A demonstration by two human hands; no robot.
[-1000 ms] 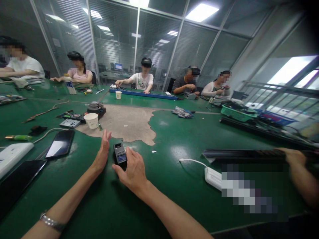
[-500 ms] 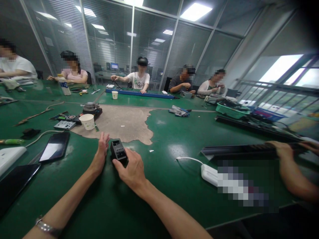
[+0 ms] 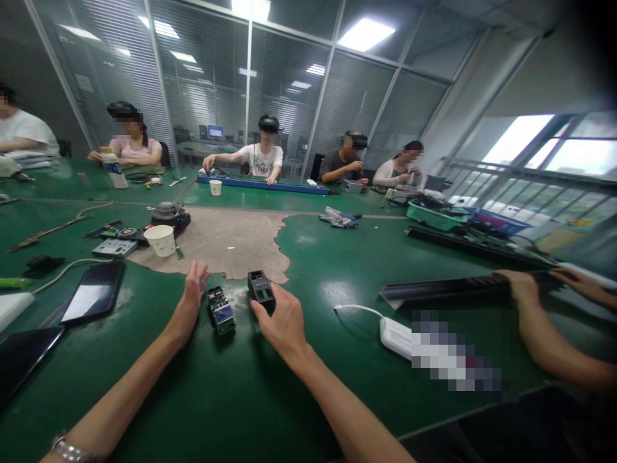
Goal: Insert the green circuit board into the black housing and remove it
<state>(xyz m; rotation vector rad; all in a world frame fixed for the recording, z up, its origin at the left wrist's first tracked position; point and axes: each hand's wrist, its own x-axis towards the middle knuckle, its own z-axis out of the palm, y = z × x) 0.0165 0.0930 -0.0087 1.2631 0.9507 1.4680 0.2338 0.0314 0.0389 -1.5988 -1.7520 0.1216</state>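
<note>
The two hands are held apart over the near part of the green table (image 3: pixel 328 257). By the right hand (image 3: pixel 284 318) a small black casing (image 3: pixel 261 287) is gripped between thumb and fingers, its face with the cut-outs turned upwards; whether its underside is rested on the table cannot be told. By the left hand (image 3: pixel 194 289) nothing is held: its fingers are extended and pointed towards the far edge. Between the hands, a small circuit board (image 3: pixel 220 308) with a little screen is laid on the table, nearest to the left hand and apart from the casing.

Beyond both hands, a pale worn patch (image 3: pixel 231 238) is exposed in the green surface, and a paper cup (image 3: pixel 161 240) is stood near its left end. To the left, a phone (image 3: pixel 94 292) is laid flat, with a dark panel (image 3: pixel 29 354) nearer to the near edge. To the right, a white block (image 3: pixel 398 337) is set with its cable, and beside it a long black bar (image 3: pixel 434 292) is held by a co-worker's hand (image 3: pixel 523 292). Towards the far edge, a pair of grey gloves (image 3: pixel 339 217) is left lying, and a long blue bar (image 3: pixel 265 185) is placed before a seated person (image 3: pixel 263 157)
</note>
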